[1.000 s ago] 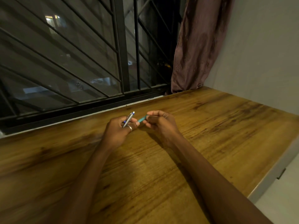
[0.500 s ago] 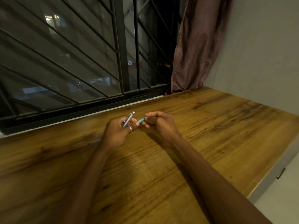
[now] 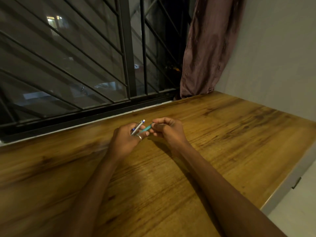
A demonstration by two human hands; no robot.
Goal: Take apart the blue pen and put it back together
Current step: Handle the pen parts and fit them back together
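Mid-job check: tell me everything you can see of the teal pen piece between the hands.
The teal pen piece is a slim, plastic-looking tube, tilted up to the right above the wooden table, not touching it. The right hand pinches its upper end; its lower end goes into the left hand, beside the silver pen barrel held there. Its tips are hidden.

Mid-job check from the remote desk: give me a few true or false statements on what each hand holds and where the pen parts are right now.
1. The left hand holds the silver pen section with the blue-and-white tip. True.
2. The teal pen piece lies on the wooden table. False: it spans between the two hands, above the table.
3. The right hand pinches the teal piece's end. True.
4. The maroon curtain covers the whole barred window. False: it hangs bunched at the right side.
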